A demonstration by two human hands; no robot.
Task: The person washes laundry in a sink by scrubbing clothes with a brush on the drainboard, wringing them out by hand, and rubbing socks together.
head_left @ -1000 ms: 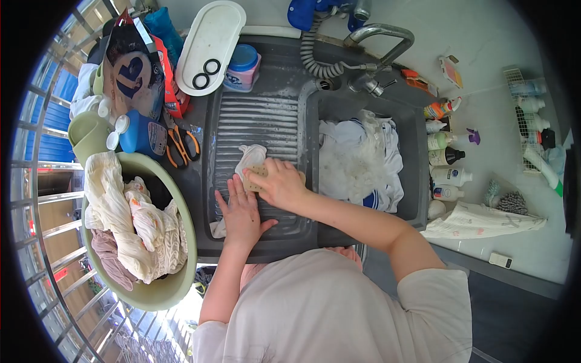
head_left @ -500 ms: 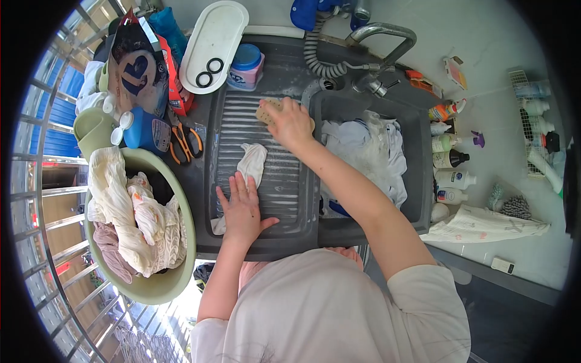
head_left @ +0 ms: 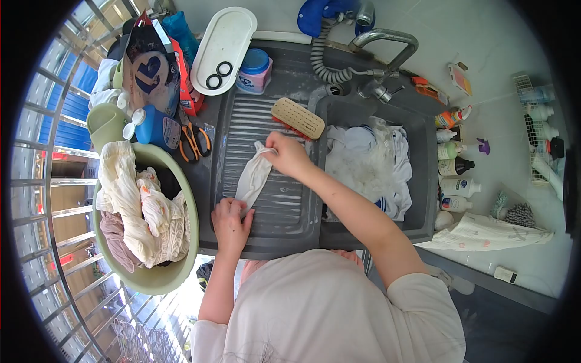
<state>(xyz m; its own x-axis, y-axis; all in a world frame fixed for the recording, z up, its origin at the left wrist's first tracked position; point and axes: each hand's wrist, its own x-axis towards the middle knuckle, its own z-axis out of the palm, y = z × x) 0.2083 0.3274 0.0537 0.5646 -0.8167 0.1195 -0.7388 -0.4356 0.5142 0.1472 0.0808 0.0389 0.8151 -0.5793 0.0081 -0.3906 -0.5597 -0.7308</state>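
Observation:
A small white cloth [head_left: 254,175] stretches over the ridged washboard [head_left: 287,212] of the grey sink unit. My right hand [head_left: 287,153] pinches its upper end, fingers closed. At its lower end my left hand [head_left: 232,225] has its fingers curled closed round the cloth. Just above my right hand a beige scrubbing brush [head_left: 298,118] with reddish bristles lies bristles down on the washboard. In the basin to the right, white and blue wet clothes [head_left: 369,163] lie in sudsy water.
A green tub [head_left: 192,242] of clothes stands at the left. Above it are pliers [head_left: 195,143], a blue bottle [head_left: 158,129] and a detergent bag [head_left: 151,72]. A white tray [head_left: 224,36], a pink jar [head_left: 254,72] and the faucet [head_left: 387,37] line the back; bottles [head_left: 457,186] stand right.
The brush has left my right hand and rests on the washboard. My right hand has come down and taken the cloth's upper end. My left hand's flat fingers have curled, and the cloth is stretched longer.

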